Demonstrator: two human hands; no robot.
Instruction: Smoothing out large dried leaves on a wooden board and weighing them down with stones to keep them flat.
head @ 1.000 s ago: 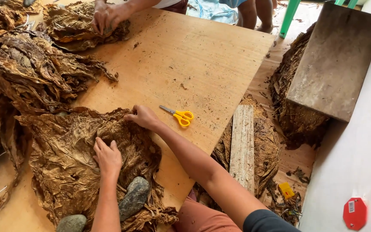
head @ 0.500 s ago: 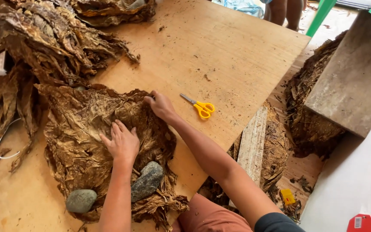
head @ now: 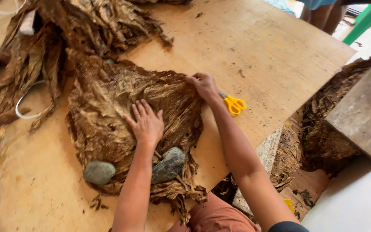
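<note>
Leaves [head: 108,107], dried and brown, lie stacked on our board [head: 271,56], pinned near us by two stones [head: 99,172]. Our left hand [head: 146,122] presses flat and open on them; our right hand [head: 202,86] pinches their far edge beside one pair of scissors [head: 233,104].

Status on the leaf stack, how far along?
Done: a flattened pile of dried leaves lies on the plywood table, weighted by two stones. In hand: left hand presses the pile, right hand holds its edge. Left: crumpled leaves heaped behind.
</note>
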